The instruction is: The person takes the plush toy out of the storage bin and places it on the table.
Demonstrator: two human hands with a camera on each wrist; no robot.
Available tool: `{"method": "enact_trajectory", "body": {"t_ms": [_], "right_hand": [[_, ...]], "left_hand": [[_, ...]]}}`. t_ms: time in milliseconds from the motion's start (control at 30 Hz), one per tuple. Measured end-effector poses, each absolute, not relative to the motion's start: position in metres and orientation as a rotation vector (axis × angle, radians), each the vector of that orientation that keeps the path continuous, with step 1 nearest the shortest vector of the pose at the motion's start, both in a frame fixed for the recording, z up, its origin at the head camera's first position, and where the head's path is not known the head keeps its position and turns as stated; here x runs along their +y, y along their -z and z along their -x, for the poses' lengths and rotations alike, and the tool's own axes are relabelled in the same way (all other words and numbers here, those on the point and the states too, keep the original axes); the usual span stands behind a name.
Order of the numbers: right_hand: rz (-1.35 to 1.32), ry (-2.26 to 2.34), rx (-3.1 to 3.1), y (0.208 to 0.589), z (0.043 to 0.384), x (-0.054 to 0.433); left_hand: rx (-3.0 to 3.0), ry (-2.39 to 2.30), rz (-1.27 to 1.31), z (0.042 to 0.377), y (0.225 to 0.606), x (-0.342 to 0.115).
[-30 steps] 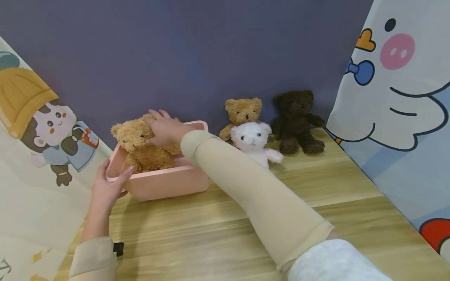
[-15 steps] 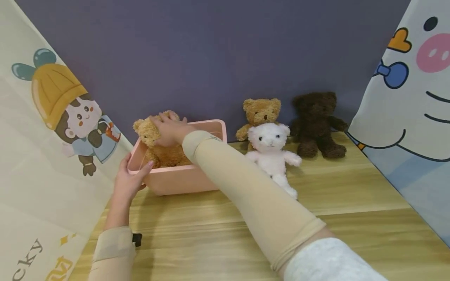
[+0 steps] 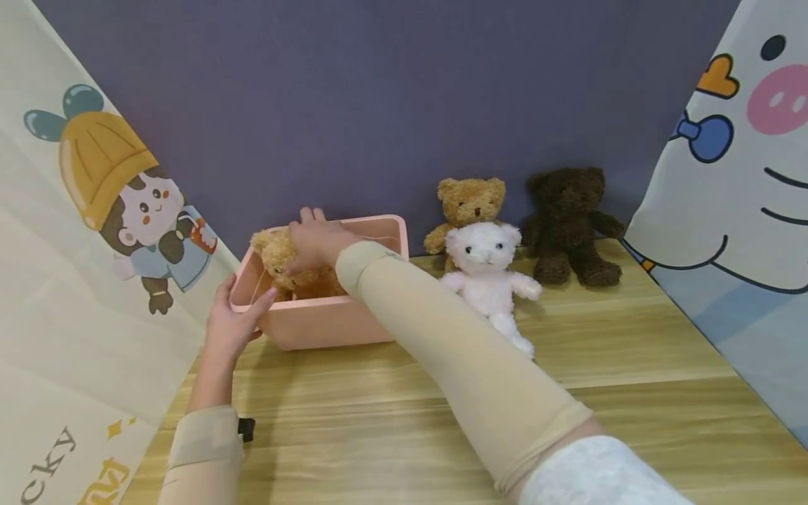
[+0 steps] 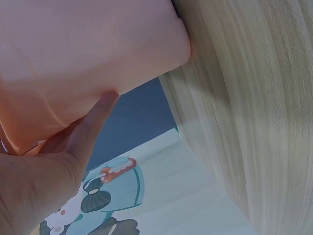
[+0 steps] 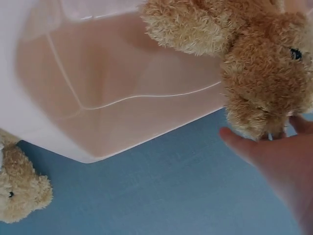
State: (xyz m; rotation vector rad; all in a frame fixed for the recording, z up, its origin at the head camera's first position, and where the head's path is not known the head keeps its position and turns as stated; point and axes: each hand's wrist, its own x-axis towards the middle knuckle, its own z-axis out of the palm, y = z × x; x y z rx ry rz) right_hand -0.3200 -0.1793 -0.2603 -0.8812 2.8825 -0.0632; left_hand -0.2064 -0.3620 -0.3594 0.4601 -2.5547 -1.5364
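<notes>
A light brown teddy bear (image 3: 274,254) sits inside the pink bin (image 3: 328,326), its head tipped forward. My right hand (image 3: 318,243) holds it by the head from above, thumb at the face side and fingers over the top. From the right wrist, that bear's fur (image 5: 264,68) shows close up, with fingertips at its edge. At the bin's left end, my left hand (image 3: 232,324) grips the rim, thumb on top. The left wrist view has the thumb lying along the bin's pink wall (image 4: 112,44).
A second light brown bear (image 3: 470,198) sits against the dark wall. In front of it is a white bear (image 3: 489,280), partly covered by my right sleeve. Further right sits a dark brown bear (image 3: 568,224). Printed cartoon panels flank the wooden table (image 3: 341,435).
The bear in the bin has sunk lower, its head tilting down and forward under my right hand. My left hand stays on the rim. The head view has shifted left.
</notes>
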Motion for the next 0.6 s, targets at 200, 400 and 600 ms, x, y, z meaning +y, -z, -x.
{"method": "enact_trajectory", "body": {"t_ms": [200,400,600], "right_hand": [[0.896,0.217,2.759,0.263,0.322,-0.165],[0.889,0.399,2.674,0.263,0.322,-0.156],[0.899,0.459,2.732,0.265,0.321,-0.152]], "left_hand": [[-2.554,1.562,-0.454,0.209,0.361,-0.362],[-2.548,1.561,-0.462,0.208,0.363,-0.364],[-2.551,1.547,-0.449,0.206,0.361,-0.363]]}}
